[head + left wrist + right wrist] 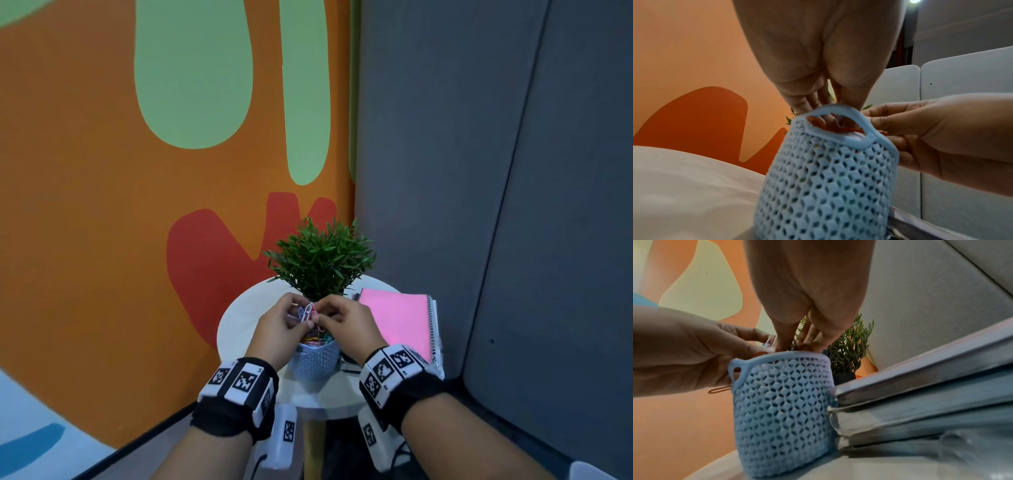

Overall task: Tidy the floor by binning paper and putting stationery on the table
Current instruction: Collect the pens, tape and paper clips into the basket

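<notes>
A light blue mesh basket (313,361) stands on the round white table (239,318) and holds several coloured paper clips (317,339). My left hand (295,313) hovers just above it and grips a small bunch of paper clips (307,311), white and blue ones showing. My right hand (325,315) meets it from the right, thumb and forefinger pinching the same bunch. In the left wrist view an orange clip (838,128) lies at the rim of the basket (824,178). The right wrist view shows a white clip (769,340) between both hands over the basket (783,402).
A potted green plant (320,263) stands right behind the basket. A pink spiral notebook (397,320) tops a stack of books (920,402) touching the basket's right side. An orange painted wall is to the left, grey padded panels (479,171) to the right.
</notes>
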A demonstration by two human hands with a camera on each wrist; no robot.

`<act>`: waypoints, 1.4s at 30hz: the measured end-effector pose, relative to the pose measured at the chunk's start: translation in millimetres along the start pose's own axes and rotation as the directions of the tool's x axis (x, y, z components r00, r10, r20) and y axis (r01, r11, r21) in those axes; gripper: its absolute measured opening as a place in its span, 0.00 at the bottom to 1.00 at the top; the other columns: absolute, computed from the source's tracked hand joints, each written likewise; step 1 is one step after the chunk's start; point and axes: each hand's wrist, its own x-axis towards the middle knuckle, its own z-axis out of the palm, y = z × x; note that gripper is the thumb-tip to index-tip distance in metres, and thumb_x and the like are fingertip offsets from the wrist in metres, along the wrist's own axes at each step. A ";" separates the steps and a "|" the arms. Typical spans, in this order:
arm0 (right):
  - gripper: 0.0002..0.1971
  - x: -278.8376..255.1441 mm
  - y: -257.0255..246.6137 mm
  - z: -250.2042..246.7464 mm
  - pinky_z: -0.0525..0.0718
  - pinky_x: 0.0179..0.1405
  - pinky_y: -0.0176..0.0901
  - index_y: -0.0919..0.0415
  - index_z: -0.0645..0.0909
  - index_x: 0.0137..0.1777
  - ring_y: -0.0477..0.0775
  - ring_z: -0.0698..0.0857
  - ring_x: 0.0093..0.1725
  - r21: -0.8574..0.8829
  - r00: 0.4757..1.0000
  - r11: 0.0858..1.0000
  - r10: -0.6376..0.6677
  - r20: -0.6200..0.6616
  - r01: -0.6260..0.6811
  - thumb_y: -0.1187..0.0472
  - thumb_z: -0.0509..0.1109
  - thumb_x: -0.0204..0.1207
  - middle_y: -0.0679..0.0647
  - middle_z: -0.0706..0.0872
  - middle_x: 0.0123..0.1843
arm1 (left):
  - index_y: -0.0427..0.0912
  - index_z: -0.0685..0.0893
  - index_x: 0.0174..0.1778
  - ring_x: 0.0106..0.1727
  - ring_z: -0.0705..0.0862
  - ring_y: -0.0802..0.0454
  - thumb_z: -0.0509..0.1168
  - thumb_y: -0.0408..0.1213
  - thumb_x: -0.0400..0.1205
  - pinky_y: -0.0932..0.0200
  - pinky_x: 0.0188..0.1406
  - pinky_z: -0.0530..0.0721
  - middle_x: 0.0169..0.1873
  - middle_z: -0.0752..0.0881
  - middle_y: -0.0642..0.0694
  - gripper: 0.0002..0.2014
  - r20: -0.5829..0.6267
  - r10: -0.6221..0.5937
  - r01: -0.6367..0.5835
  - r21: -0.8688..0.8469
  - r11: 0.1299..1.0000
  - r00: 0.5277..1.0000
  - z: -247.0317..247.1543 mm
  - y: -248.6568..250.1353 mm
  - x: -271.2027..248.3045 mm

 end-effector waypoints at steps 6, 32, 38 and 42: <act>0.08 -1.0 0.8 -3.8 0.83 0.55 0.36 0.62 0.89 0.52 0.50 0.87 0.50 -0.060 1.000 0.998 0.008 0.012 -0.007 0.67 0.73 0.73 0.57 0.90 0.50 | 0.51 0.76 0.45 0.45 0.82 0.53 0.74 0.27 0.72 0.63 0.38 0.81 0.45 0.80 0.48 0.17 -0.039 0.056 -0.052 0.081 0.995 0.998 0.0 -1.2 2.1; 0.10 -122.8 76.6 -51.5 0.78 0.43 0.27 0.57 0.87 0.45 0.34 0.81 0.40 -0.140 0.906 0.952 -0.302 -0.297 0.272 0.72 0.71 0.69 0.46 0.82 0.40 | 0.49 0.77 0.41 0.39 0.75 0.60 0.60 0.32 0.71 0.63 0.40 0.75 0.39 0.77 0.54 0.07 0.044 0.375 -0.378 0.107 0.920 0.926 111.2 4.1 -95.4; 0.07 -193.9 147.8 -57.7 0.80 0.39 0.34 0.55 0.85 0.49 0.41 0.79 0.39 -0.289 0.974 0.945 -0.193 -0.120 0.152 0.54 0.68 0.76 0.46 0.82 0.43 | 0.46 0.78 0.46 0.39 0.75 0.61 0.63 0.33 0.77 0.63 0.40 0.76 0.42 0.74 0.56 0.05 0.211 0.228 -0.272 0.207 0.940 0.951 154.8 -54.5 -147.3; 0.10 -240.0 207.7 -42.8 0.80 0.43 0.37 0.51 0.82 0.55 0.43 0.79 0.47 -0.454 0.982 0.891 0.101 0.159 -0.018 0.51 0.66 0.78 0.45 0.80 0.50 | 0.49 0.78 0.50 0.49 0.78 0.53 0.61 0.36 0.80 0.53 0.50 0.80 0.52 0.73 0.53 0.06 0.452 -0.073 -0.116 0.376 0.919 0.889 177.0 -131.1 -189.7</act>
